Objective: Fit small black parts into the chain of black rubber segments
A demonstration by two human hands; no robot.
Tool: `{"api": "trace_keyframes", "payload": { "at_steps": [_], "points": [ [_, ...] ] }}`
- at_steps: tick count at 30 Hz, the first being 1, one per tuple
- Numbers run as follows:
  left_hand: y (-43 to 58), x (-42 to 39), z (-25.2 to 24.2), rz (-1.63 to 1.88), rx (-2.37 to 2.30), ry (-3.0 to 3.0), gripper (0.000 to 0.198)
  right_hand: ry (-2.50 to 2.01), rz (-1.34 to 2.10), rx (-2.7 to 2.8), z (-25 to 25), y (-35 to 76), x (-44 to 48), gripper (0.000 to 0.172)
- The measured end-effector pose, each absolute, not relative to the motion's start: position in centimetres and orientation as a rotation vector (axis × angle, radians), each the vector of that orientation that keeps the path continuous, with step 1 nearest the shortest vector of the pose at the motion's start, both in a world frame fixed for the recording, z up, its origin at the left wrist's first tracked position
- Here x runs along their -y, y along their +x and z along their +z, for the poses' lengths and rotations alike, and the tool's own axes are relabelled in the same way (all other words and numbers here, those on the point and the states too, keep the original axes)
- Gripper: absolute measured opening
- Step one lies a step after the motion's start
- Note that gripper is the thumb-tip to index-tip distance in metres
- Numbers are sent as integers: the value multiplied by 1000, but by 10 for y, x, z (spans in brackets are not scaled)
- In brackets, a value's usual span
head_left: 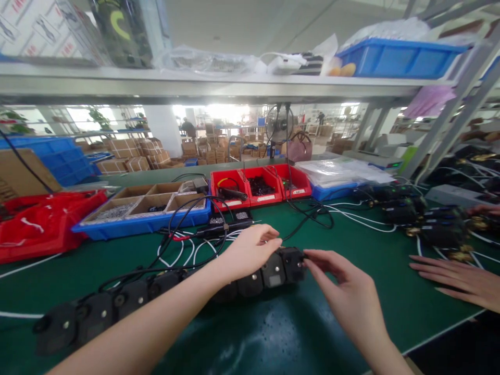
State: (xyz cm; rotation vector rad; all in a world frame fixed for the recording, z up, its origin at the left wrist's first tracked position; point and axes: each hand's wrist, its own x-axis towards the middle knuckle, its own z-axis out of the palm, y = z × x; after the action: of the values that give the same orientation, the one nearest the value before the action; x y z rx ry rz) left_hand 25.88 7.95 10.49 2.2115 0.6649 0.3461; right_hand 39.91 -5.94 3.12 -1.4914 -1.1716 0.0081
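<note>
A long row of black plastic modules (128,299) lies across the green bench mat (273,333), from the lower left to the middle. My left hand (250,252) rests curled over the right end of the row, fingers closed on the top of the end modules (273,271). My right hand (338,281) comes in from the lower right, its fingertips pinching the side of the last module (295,263).
Another person's hand (457,278) lies flat on the mat at the right. Red bins (260,187) and a blue tray of cardboard compartments (144,211) stand behind. Black and white cables (195,239) loop across the mat. A red bag (42,224) sits at left; wired black parts (429,224) lie at right.
</note>
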Motion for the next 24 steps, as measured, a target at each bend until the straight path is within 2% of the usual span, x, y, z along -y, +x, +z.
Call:
{"api": "trace_keyframes", "payload": {
  "at_steps": [4, 11, 24],
  "points": [
    [266, -95, 92, 221, -609, 2348, 34, -1496, 213, 1057, 17, 409, 58, 21],
    [276, -104, 89, -60, -407, 2385, 52, -1448, 181, 1134, 17, 397, 40, 16],
    [279, -105, 85, 0, -344, 2384, 45, -1399, 128, 1163, 13, 400, 35, 13]
  ]
}}
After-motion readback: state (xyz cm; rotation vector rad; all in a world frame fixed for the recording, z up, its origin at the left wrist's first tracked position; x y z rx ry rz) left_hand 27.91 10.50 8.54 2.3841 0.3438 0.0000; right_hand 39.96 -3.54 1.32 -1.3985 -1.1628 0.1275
